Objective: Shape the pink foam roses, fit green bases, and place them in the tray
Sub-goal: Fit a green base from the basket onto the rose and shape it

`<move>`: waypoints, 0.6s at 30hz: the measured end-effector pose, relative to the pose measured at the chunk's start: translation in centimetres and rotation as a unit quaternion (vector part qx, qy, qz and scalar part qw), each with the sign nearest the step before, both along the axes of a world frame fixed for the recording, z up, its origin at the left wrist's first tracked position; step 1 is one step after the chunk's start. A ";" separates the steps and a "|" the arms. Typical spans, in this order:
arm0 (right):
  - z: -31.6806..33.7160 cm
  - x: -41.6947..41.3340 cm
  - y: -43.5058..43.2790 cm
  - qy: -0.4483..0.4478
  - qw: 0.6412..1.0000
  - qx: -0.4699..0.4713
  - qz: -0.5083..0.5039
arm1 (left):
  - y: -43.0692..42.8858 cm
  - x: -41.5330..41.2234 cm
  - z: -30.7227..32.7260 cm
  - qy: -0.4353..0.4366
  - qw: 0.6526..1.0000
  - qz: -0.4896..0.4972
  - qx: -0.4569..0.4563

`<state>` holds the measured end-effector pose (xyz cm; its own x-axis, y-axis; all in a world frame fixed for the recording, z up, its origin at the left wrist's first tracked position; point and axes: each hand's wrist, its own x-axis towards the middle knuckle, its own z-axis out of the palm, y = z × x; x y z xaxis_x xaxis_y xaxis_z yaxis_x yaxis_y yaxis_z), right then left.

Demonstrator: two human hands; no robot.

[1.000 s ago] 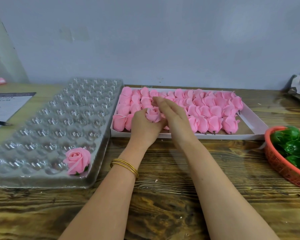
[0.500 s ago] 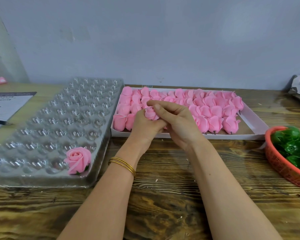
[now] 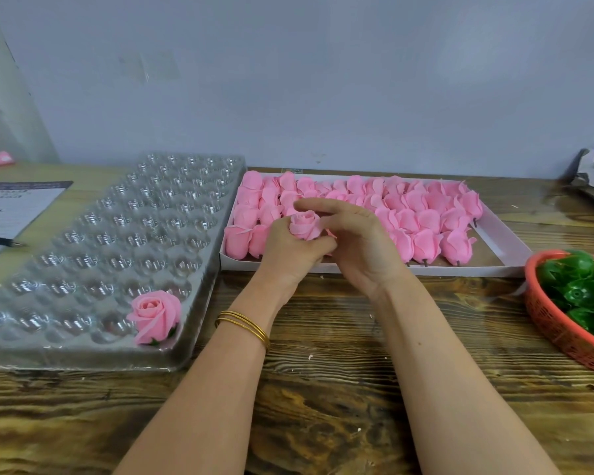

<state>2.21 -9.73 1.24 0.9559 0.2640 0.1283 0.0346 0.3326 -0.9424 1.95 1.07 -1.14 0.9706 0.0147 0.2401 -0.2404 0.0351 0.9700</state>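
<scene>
A: Near first, quick. Hands?

B: Both forearms come up over the wooden table (image 3: 323, 389), with gold bangles (image 3: 244, 324) on the left wrist. Left hand (image 3: 288, 258) has its fingers curled round the lower half of one pink rose (image 3: 305, 226), bloom up. Right hand (image 3: 366, 250) meets it from the right. Its forefinger lies straight across the bloom's far edge and the other fingers are loose. The thumb sits by the petals; pinching one or not, can't tell.

A: Base fitted?

B: The underside is hidden in the left palm, so can't say. I'd call this the shaping step.

A: Risks?

B: Foam's soft. Tug an outer petal too hard and it probably tears or creases. The crumbs (image 3: 310, 356) near the wrists suggest it sheds. Too tight a left grip would flatten the bud.

A: Around the hands?

B: Left of the left hand is the clear tray (image 3: 83, 358), with one finished rose (image 3: 155, 315) seated in the corner pocket nearest that hand. Early days, I'd say. Well right of the right hand is the red basket (image 3: 542, 323) of green bases (image 3: 583, 293). That's a long reach, and the rose could slip from a one-handed hold.

A: Beyond?

B: Just past both hands is the box (image 3: 426, 270) of packed roses (image 3: 422, 217). The hands hang over its near rim, so a dropped wrist could crush the front row.
</scene>
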 end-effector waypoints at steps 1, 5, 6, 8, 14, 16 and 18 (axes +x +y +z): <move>0.1 -0.1 0.0 -0.003 1.000 -0.002 -0.010 | 0.0 0.0 0.0 0.000 1.000 0.003 0.014; 0.1 -0.4 0.1 -0.030 0.998 -0.007 -0.055 | -0.1 -0.2 0.1 0.000 1.000 -0.012 0.028; 0.1 -0.4 0.2 -0.040 0.997 -0.010 -0.064 | -0.1 -0.2 0.2 0.000 0.999 -0.014 0.030; 0.0 -0.4 0.3 -0.058 0.995 -0.023 -0.077 | -0.1 -0.1 0.2 -0.002 0.999 -0.014 0.046; 0.1 -0.8 0.6 -0.090 0.989 -0.094 -0.066 | 0.0 0.0 0.1 0.004 0.995 -0.004 0.096; 0.2 -0.9 0.6 -0.100 0.987 -0.115 -0.061 | -0.1 0.1 0.0 0.001 0.995 -0.003 0.099; 0.2 -0.9 0.5 -0.105 0.984 -0.129 -0.059 | -0.3 0.0 0.1 0.006 0.994 0.004 0.108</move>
